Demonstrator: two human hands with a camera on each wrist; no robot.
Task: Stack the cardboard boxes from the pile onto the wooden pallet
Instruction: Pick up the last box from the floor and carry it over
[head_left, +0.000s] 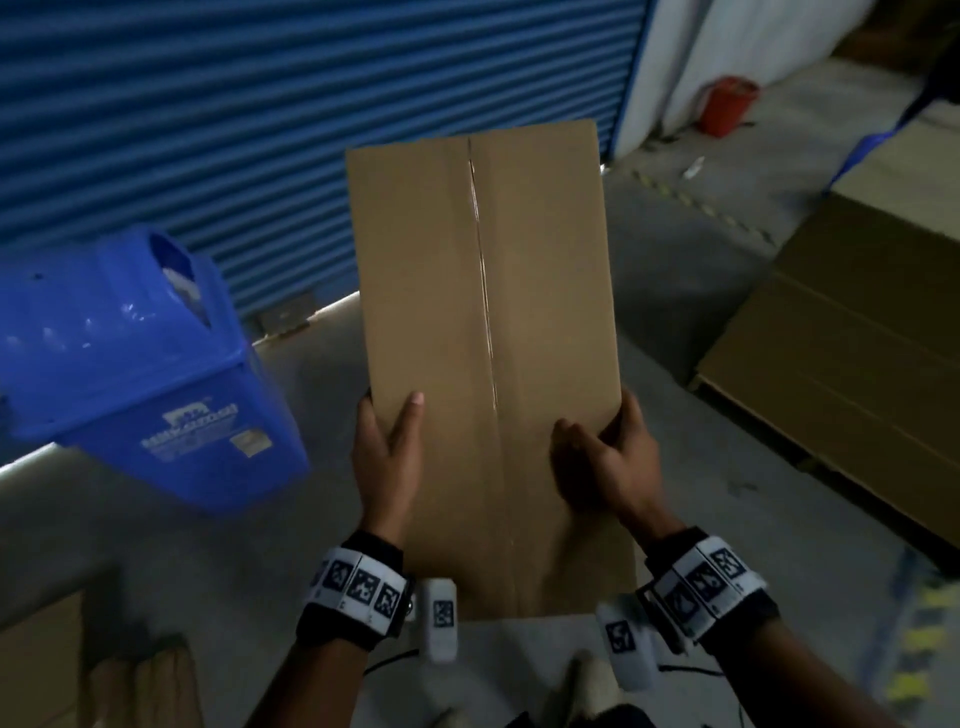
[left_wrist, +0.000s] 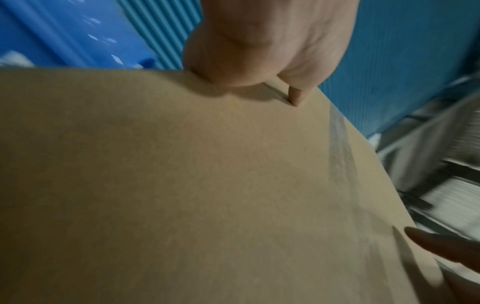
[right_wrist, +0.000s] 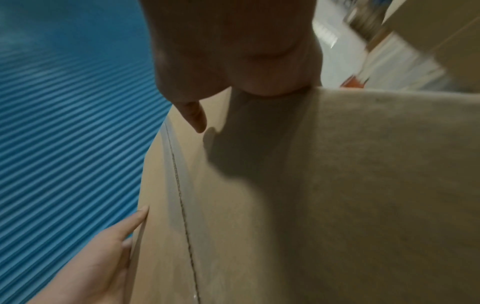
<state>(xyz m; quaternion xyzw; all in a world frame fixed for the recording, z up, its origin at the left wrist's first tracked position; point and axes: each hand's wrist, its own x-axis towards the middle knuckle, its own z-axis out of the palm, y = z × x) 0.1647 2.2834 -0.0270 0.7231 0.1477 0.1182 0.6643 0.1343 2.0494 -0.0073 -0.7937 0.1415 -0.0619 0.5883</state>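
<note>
Both hands clamp one box (head_left: 488, 364) by its near end: the left hand (head_left: 387, 457) on the left edge with its thumb flat on top, the right hand (head_left: 602, 462) wrapped over the right edge, so the long load stays level and cannot twist. The taped seam (head_left: 483, 291) runs away from the body. The box hangs in the air over the floor (head_left: 670, 322), clear of the blue bin (head_left: 150, 374). Stacked boxes (head_left: 852, 353) lie to the right, probably on the pallet.
</note>
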